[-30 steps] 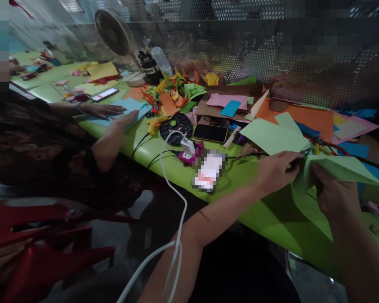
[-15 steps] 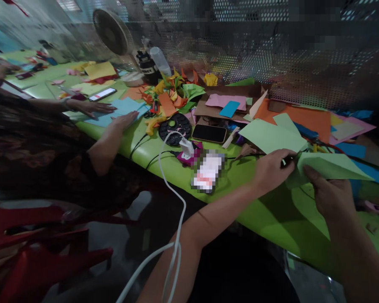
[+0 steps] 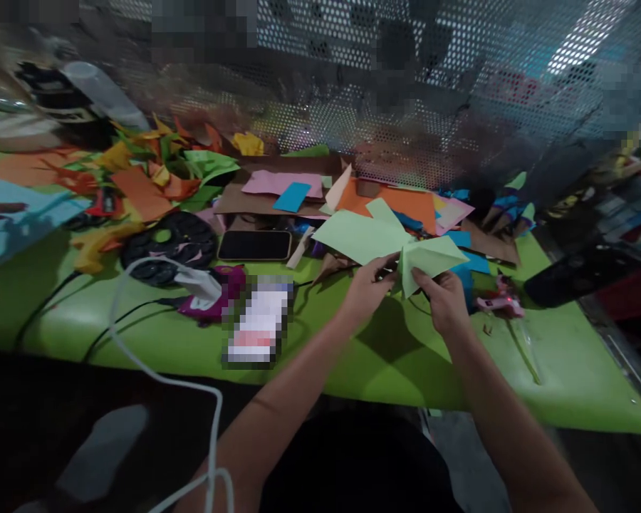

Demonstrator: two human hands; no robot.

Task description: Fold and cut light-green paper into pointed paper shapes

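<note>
A piece of folded light green paper (image 3: 435, 258) is held up above the table, its flaps standing out to the right and downward. My right hand (image 3: 447, 303) pinches its lower part, with the thumb on the near face. At the paper's left edge, my left hand (image 3: 367, 291) has its fingers curled and closed on it; the fingertips are partly hidden. Just behind my hands lies a larger light green sheet (image 3: 357, 235), overlapping other coloured papers.
On the green table (image 3: 320, 367) are a lit phone (image 3: 259, 320), a dark phone (image 3: 255, 246), a purple power socket (image 3: 211, 299), a yellow glue gun (image 3: 99, 246) and a black round tray (image 3: 171, 246). A pink tool (image 3: 502, 303) lies right. Another person's hand (image 3: 0, 212) rests on blue paper.
My view has swung right, so the table's right end shows and the co-worker is mostly out of sight. The green paper has turned in my hands, its folds now more upright.
</note>
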